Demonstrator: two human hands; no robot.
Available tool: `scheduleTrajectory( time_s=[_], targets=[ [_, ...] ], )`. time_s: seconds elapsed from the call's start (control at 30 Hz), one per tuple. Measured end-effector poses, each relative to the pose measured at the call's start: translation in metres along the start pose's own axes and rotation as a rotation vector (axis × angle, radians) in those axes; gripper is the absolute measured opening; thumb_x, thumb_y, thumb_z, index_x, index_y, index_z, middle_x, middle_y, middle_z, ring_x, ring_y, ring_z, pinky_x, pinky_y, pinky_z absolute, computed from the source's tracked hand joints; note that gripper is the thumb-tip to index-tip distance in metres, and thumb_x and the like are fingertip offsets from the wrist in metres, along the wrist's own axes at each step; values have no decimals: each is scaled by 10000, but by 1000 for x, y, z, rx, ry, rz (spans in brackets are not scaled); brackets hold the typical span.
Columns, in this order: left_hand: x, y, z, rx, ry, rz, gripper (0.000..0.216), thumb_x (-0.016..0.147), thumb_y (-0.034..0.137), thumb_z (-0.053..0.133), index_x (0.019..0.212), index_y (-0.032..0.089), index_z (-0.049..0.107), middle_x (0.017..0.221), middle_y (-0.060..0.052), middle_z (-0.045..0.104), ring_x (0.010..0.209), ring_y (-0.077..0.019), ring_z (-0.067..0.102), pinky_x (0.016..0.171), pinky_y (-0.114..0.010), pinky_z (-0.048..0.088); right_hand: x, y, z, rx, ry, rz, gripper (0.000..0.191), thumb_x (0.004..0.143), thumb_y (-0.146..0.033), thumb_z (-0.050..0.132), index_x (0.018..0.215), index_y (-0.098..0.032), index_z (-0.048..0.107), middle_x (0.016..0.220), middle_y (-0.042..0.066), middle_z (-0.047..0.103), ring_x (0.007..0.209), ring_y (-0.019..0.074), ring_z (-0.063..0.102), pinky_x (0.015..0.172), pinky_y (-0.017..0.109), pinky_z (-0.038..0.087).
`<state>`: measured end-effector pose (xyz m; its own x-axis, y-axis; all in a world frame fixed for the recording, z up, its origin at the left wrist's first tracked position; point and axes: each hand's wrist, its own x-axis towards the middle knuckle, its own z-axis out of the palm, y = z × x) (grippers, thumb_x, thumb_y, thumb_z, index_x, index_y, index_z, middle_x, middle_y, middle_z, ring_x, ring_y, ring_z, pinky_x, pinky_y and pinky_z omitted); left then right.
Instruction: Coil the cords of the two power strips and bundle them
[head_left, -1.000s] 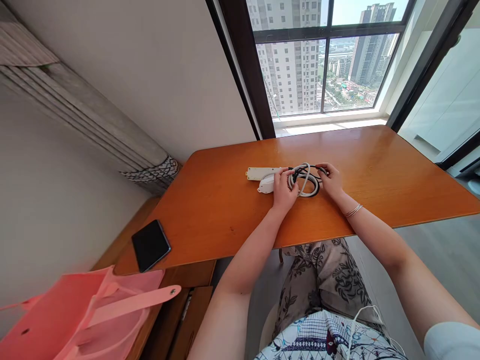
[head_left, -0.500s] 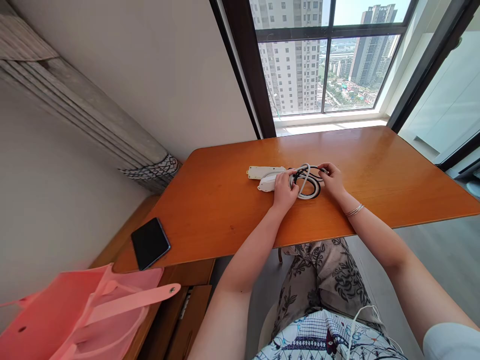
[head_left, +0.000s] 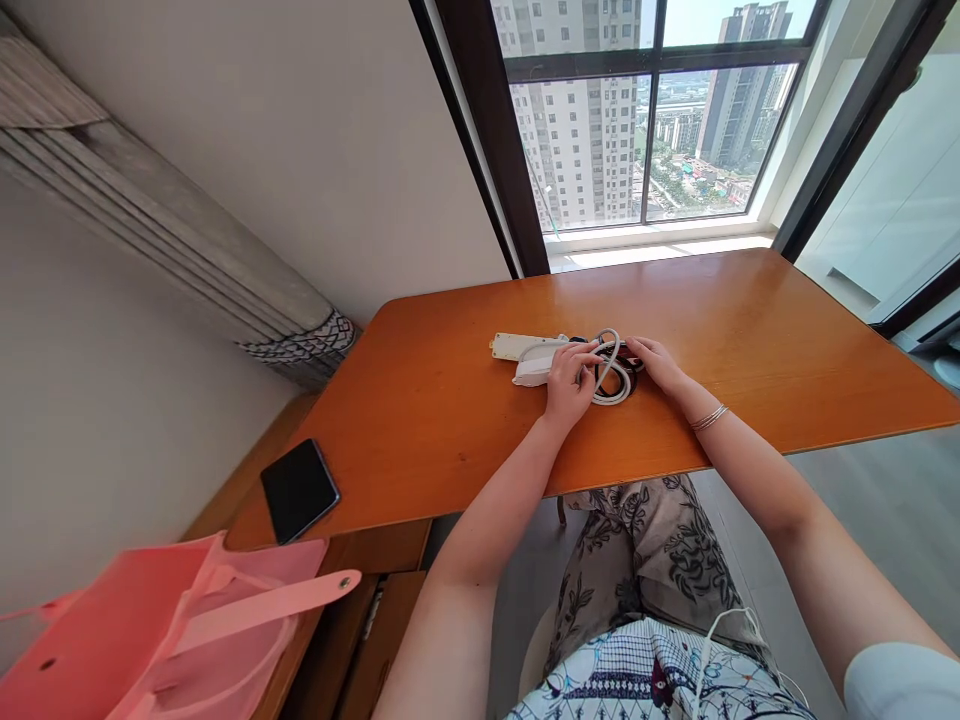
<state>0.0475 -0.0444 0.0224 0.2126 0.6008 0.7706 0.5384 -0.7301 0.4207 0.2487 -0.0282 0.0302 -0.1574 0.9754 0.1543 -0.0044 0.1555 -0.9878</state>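
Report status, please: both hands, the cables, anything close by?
Left hand grips cable coil, left side. Right hand on its right side, grip unclear. Coil flat on table, beside white power strip. Phone far left, apart.

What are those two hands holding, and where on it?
A coiled cable: the left hand grips its left side, the right hand its right side, as it lies on the table.

One white power strip (head_left: 514, 346) on the surface (head_left: 750, 330); one cable coil (head_left: 616, 388) just right of it; one black phone (head_left: 299, 489) and one pink bag (head_left: 150, 630) well left.
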Motion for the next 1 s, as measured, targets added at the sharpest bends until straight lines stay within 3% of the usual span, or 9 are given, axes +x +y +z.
scheduleTrajectory(
  time_s=[0.13, 0.27, 0.4, 0.57, 0.67, 0.83, 1.0],
  targets=[
    [-2, -1, 1, -3, 1, 32, 246, 955, 172, 423, 917, 253, 652, 1154, -70, 759, 1170, -225, 655, 1039, -516, 543, -1, -1, 0, 1, -40, 17, 606, 756, -741, 702, 963, -177, 780, 992, 77, 787, 1000, 246, 708, 960, 393, 556],
    [-1, 0, 0, -35, -24, 36, 223, 956, 195, 440, 902, 256, 647, 1138, -74, 759, 1151, -233, 656, 1032, -527, 541, -2, -2, 0, 66, -65, 7, 531, 776, -575, 742, 1161, -210, 762, 1180, 60, 769, 1114, 234, 691, 1020, 384, 536],
    [0, 2, -2, -97, -25, 77, 165, 928, 202, 485, 907, 259, 639, 1117, -71, 762, 1120, -234, 665, 1018, -517, 550, -3, -5, 0, 6, -62, 23, 536, 776, -567, 704, 1164, -204, 771, 1220, 71, 765, 1178, 269, 672, 1081, 433, 501],
    [-1, 5, -2, -38, -76, 58, 119, 935, 280, 532, 899, 255, 643, 1132, -88, 758, 1137, -251, 664, 1028, -544, 545, -11, -12, 4, -204, -34, -239, 560, 850, -677, 621, 1144, -227, 778, 1301, 90, 726, 1281, 276, 627, 1157, 429, 438],
    [-1, 7, -1, -55, -77, 151, 168, 971, 289, 509, 887, 253, 651, 1129, -91, 766, 1154, -242, 670, 1031, -535, 552, -16, -15, 5, -288, -59, -321, 553, 874, -643, 635, 1216, -220, 738, 1334, 104, 705, 1287, 277, 618, 1155, 433, 432],
    [0, 13, 1, -99, 20, 417, 228, 992, 181, 463, 880, 233, 654, 1133, -96, 784, 1162, -215, 690, 959, -469, 609, -15, -15, -2, -290, -145, -297, 561, 927, -603, 582, 1313, -201, 649, 1260, 81, 722, 1169, 257, 655, 1066, 402, 480],
    [2, 16, 1, -167, 58, 494, 185, 977, 131, 503, 913, 221, 652, 1054, -89, 783, 1132, -211, 712, 938, -438, 623, -12, -14, -6, -247, -177, -262, 556, 966, -627, 510, 1276, -197, 678, 1262, 76, 719, 1177, 256, 640, 1085, 396, 458]
  ],
)
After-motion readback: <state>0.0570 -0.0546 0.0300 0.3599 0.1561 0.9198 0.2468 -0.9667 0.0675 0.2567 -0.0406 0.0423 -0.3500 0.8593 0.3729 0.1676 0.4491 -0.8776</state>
